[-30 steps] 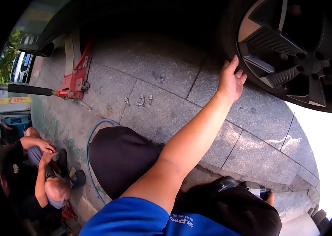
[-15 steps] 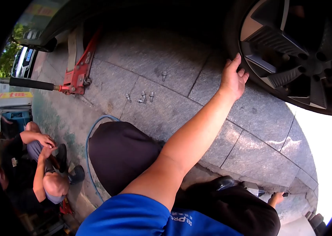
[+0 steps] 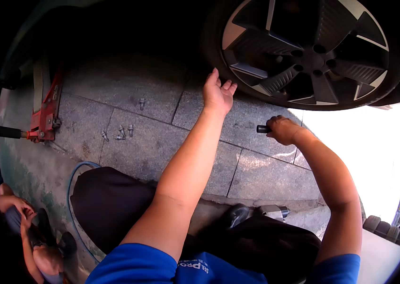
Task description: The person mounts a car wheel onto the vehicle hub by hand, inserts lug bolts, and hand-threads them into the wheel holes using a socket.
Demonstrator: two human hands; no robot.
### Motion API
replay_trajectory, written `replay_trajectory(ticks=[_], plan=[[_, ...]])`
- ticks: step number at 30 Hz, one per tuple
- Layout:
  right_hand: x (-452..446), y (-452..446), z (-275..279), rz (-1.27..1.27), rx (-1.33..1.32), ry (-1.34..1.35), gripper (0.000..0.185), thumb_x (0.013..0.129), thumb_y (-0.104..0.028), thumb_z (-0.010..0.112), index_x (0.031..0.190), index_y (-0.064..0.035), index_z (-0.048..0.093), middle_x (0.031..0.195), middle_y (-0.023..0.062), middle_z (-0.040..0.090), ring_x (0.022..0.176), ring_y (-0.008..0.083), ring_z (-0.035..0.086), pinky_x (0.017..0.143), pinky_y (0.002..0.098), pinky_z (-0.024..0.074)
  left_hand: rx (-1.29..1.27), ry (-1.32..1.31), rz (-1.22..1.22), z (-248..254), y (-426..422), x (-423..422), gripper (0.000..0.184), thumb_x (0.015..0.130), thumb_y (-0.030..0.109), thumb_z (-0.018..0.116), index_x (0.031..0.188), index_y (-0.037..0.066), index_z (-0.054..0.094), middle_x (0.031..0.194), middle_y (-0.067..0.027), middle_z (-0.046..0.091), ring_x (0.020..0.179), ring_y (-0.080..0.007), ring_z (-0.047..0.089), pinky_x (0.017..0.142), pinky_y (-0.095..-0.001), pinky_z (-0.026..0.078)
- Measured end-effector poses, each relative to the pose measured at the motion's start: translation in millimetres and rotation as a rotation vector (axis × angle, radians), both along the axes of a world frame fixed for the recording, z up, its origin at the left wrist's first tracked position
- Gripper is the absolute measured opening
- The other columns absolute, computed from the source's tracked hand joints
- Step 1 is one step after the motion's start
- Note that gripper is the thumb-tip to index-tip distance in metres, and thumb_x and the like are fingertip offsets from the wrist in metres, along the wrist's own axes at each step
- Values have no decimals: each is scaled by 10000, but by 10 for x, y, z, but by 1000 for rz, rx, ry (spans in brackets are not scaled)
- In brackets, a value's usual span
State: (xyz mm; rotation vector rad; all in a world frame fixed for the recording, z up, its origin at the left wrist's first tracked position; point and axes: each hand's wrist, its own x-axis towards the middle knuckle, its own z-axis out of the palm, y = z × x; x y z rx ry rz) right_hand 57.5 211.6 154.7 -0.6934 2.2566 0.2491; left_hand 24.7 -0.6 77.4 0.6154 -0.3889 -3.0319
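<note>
A dark alloy wheel with silver-edged spokes (image 3: 313,59) fills the upper right. Palm up with fingers apart, my left hand (image 3: 220,92) is at the tyre's lower left edge and holds nothing. My right hand (image 3: 283,129) is below the wheel, its fingers wrapped round a black cylinder (image 3: 262,128) whose end sticks out to the left. Several metal wheel bolts (image 3: 122,130) lie on the grey paving at the left, one of them (image 3: 142,103) apart from the others. A grey and black power tool (image 3: 274,212) rests on the ground by my shoe.
A red floor jack (image 3: 46,113) stands at the left under the car. A blue hose (image 3: 71,191) curves round my knee. Another person's hands (image 3: 24,207) are together at the lower left. Dark rolls (image 3: 387,229) lie at the lower right.
The view has swung right. My right hand has come up from beside the power tool with the black cylinder. My left hand stays open by the tyre.
</note>
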Motion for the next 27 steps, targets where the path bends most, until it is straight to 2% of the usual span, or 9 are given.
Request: replay_trajectory(ticks=[5, 7, 9, 12, 16, 19, 22, 25, 27], plan=[[-539, -85, -853, -160, -294, 350, 390, 893, -305, 576, 1139, -5, 543, 1264, 190, 510, 1221, 360, 439, 1004, 456, 376, -27, -4, -29, -6, -94, 96, 607, 915, 311, 537, 1402, 63, 272, 1540, -68, 142, 1398, -382, 126, 1124, -528, 140], [-505, -113, -824, -191, -317, 339, 393, 892, -301, 577, 1145, -5, 535, 1280, 186, 495, 1231, 359, 428, 1004, 462, 374, -78, -72, -23, -38, -266, 187, 520, 907, 268, 560, 1341, 58, 366, 1480, -102, 295, 1345, -404, 270, 1072, -542, 258], [-544, -67, -811, -213, -321, 346, 396, 891, -297, 577, 1151, -4, 527, 1296, 181, 479, 1241, 358, 418, 1004, 468, 371, -574, -212, -255, -221, -633, 256, 464, 898, 227, 572, 1302, 38, 445, 1374, -145, 452, 1254, -395, 426, 1000, -486, 384], [-558, -16, -880, -152, -349, 386, 387, 886, -292, 584, 1139, -4, 529, 1269, 181, 497, 1230, 363, 429, 1000, 469, 374, -1776, -767, -134, -880, -1412, 306, 471, 844, 170, 590, 1265, -21, 497, 1213, -234, 555, 1117, -384, 537, 927, -409, 457], [-573, -103, -715, -213, -344, 244, 373, 890, -280, 584, 1128, 4, 536, 1254, 197, 509, 1222, 371, 442, 995, 477, 376, -1867, -1157, -137, -985, -2261, 565, 480, 847, 153, 566, 1282, 10, 422, 1220, -301, 419, 1087, -441, 521, 956, -452, 437], [-557, -125, -628, -239, -266, 223, 415, 897, -311, 572, 1169, -2, 522, 1295, 198, 490, 1248, 367, 423, 1012, 483, 359, -2100, -1072, -431, -1247, -2432, 634, 464, 862, 286, 631, 1238, 39, 513, 1276, -294, 423, 1123, -429, 515, 978, -449, 424], [-552, -83, -669, -237, -287, 243, 478, 913, -352, 540, 1216, 16, 496, 1327, 210, 465, 1278, 361, 394, 1029, 482, 346, -2321, -948, -437, -1303, -2321, 661, 396, 867, 219, 619, 1204, 32, 527, 1175, -245, 532, 1103, -391, 536, 918, -452, 448], [-541, -95, -573, -233, -295, 219, 462, 914, -343, 540, 1201, 18, 511, 1304, 211, 489, 1261, 362, 417, 1020, 476, 360, -2334, -670, -263, -1314, -1962, 617, 343, 857, 139, 619, 1165, 9, 540, 1054, -217, 610, 1005, -367, 593, 845, -444, 475], [-545, -93, -552, -238, -297, 220, 455, 913, -339, 543, 1192, 20, 518, 1284, 211, 508, 1241, 365, 439, 1010, 471, 374, -2066, -247, -310, -1426, -1583, 513, 337, 838, 74, 628, 1152, -14, 542, 904, -169, 661, 835, -303, 639, 743, -395, 499]])
